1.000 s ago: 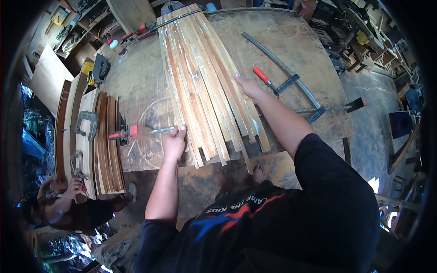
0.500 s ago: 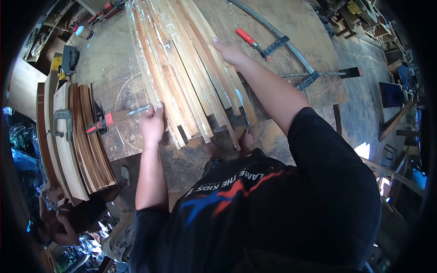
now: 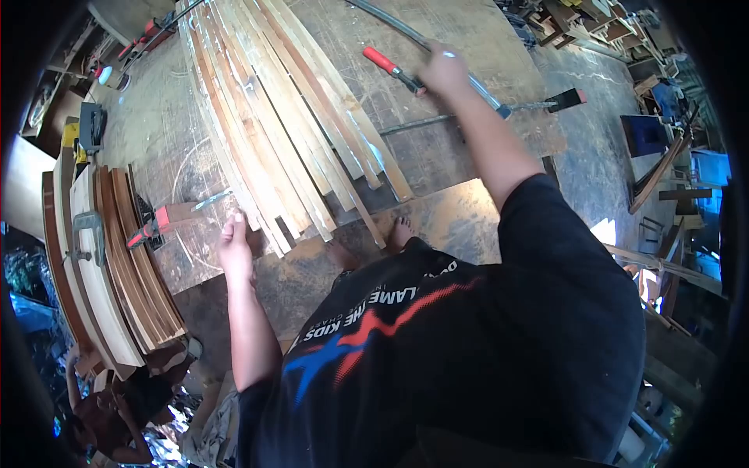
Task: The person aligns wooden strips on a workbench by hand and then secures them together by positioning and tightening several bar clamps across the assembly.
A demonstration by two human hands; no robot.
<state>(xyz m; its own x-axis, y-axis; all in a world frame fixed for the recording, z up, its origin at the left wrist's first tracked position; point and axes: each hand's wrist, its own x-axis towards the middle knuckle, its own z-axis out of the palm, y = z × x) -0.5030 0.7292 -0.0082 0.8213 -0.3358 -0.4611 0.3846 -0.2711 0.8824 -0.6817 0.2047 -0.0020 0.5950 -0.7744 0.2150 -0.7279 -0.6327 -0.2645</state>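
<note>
The wooden strips [image 3: 265, 101] run off the top edge; right hand [image 3: 443, 69] blurred.

Curved laminated boards [image 3: 117, 257] clamped at left, another person [image 3: 109, 413] below.

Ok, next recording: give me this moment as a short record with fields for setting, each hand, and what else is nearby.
setting: worn wooden workbench in a workshop
left hand: open, at the near end of the fanned bundle of thin wooden strips
right hand: on the long grey metal bar clamp; grip unclear
nearby: red-handled clamp; curved stack of clamped wood boards; another person at lower left
</note>
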